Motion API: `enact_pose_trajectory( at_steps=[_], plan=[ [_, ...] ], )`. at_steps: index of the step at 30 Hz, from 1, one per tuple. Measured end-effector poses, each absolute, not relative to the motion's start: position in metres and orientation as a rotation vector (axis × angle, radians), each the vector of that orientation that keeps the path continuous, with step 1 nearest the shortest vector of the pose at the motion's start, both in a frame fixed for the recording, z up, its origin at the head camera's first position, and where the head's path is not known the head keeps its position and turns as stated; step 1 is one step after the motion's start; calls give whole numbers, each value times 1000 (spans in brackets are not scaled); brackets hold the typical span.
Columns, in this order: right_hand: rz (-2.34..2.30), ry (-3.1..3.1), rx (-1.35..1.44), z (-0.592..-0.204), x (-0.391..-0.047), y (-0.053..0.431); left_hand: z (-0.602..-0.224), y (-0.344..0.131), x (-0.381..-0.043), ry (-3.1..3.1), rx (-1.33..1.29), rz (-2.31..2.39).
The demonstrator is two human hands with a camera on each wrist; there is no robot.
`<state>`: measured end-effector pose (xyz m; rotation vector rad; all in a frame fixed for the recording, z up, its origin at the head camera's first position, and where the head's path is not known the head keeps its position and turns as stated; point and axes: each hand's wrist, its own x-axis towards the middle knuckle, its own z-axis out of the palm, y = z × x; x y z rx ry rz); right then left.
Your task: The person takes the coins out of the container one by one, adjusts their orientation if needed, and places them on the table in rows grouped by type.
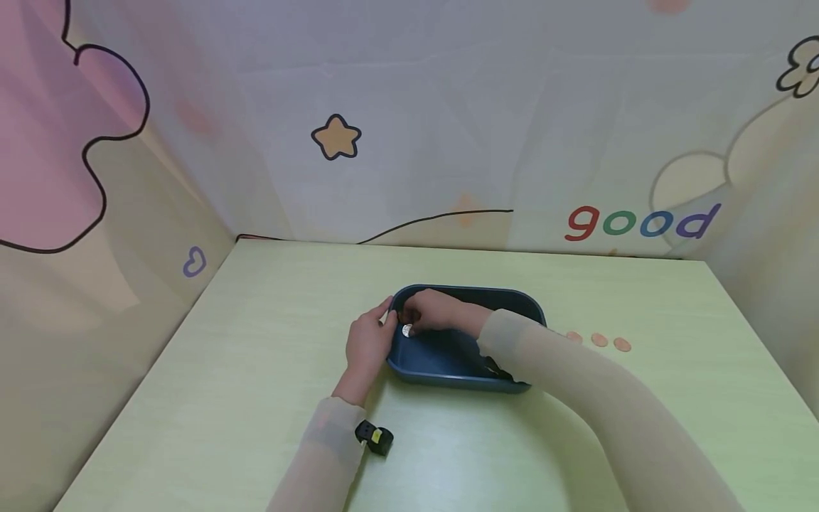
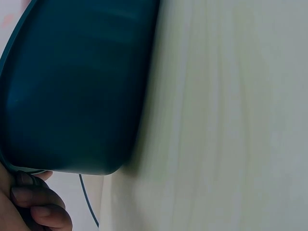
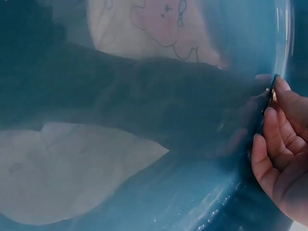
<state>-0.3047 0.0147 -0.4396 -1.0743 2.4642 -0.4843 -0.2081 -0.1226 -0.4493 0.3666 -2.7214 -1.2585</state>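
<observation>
pale sleeves (image 1: 595, 384) are the closest to the camera, and both reach forward over the light green table (image 1: 256, 370). from one of them comes the right hand (image 1: 438, 311), which goes across the tray to its left end. its fingers are curled, with thumb and fingertips together on a small silvery disc (image 1: 407, 330), which looks like a coin; in the right wrist view i can see only a thin dark edge between them. this disc is inside the tray, just beside the left wall. the left hand (image 1: 369, 341) is clamped on the left end of the same dark blue tray (image 1: 441, 355), at the rim, very near to the other hand. the tray is rectangular with rounded corners, and its glossy inside shows reflections, among them a pink animal drawing. on the left wrist there is a black wrist camera (image 1: 377, 439). to the right of the tray, apart from it, three copper-coloured discs (image 1: 599, 340) lie in a row, one partly covered by the sleeve. behind stands a printed backdrop (image 1: 416, 171) with an orange star (image 1: 336, 137), a purple heart outline (image 1: 195, 262) and the coloured word "good" (image 1: 645, 222).
</observation>
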Motion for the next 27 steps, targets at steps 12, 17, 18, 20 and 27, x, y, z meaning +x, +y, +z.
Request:
enact_pose_trajectory(
  at_steps=[12,17,18,20,27],
  plan=[
    [-439,2438,-1086,-436,-306,15,-449,-121,-208,-2725,366,-1265],
    [-407,2401,-1084,-436,-306,14,-450,-122,-207,-2729,370,-1253],
    [-406,2398,-1081,-436,-306,14,-450,-122,-207,-2727,367,-1253],
    [-400,2394,-1080,-434,-305,14,-450,-122,-207,-2723,363,-1254],
    [-380,2383,-1093,-425,-307,14,-451,-122,-207,-2707,342,-1254]
  ],
)
